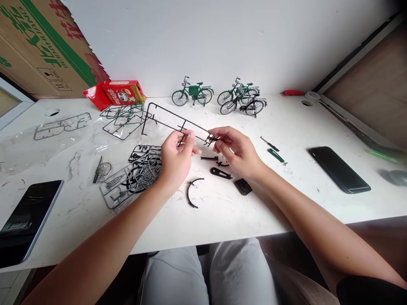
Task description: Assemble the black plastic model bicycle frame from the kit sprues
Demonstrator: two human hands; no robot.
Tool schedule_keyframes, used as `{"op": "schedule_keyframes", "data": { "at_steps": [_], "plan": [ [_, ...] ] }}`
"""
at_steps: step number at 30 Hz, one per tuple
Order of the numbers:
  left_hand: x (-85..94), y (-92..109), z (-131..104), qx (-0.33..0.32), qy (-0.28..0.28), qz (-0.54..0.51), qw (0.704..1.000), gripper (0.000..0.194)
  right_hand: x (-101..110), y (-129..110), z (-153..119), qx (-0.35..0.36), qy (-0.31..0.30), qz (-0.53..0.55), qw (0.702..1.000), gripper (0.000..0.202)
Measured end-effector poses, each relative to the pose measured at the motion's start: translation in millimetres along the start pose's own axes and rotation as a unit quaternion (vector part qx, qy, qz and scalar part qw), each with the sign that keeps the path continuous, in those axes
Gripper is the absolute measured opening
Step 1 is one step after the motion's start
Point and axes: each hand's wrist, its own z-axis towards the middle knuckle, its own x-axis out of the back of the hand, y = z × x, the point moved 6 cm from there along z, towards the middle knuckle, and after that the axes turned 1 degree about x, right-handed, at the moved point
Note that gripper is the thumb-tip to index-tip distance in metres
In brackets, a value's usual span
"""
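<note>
Gripping a black parts frame (185, 121) in left hand (174, 159) and right hand (240, 153), fingers closed around it — probably for steadiness. Has a curved black piece (188, 193) lying below, within easy reach; also has a green model bicycle (193, 90) standing farther back — perhaps safely out of the way.

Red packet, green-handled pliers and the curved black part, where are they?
Red packet (127, 94), head view, its printed front.
Green-handled pliers (275, 155), head view, the handles.
Curved black part (188, 194), head view, middle of its arc.
</note>
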Motion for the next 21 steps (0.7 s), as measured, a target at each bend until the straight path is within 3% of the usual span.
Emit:
{"op": "schedule_keyframes", "data": {
  "at_steps": [4, 11, 14, 21],
  "plan": [
    [1.9, -2, 1, 0.009, 0.006, -0.007, 1.000, 0.027, 3, -1, 0, 0.014, 0.021, 0.005, 1.000, 0.024],
    [-8.1, -3, -4, 0.026, -0.054, -0.032, 0.998, 0.031, 6, 0, 2, 0.036, 0.031, -0.048, 0.998, 0.022],
    [-10.5, -4, -5, 0.032, -0.067, -0.022, 0.997, 0.032, 8, 0, 2, 0.025, 0.039, -0.065, 0.997, 0.031],
    [-12.6, -7, -7, 0.049, -0.082, 0.006, 0.995, 0.029, 3, 3, -1, -0.019, 0.022, 0.028, 0.999, 0.043]
  ]
}}
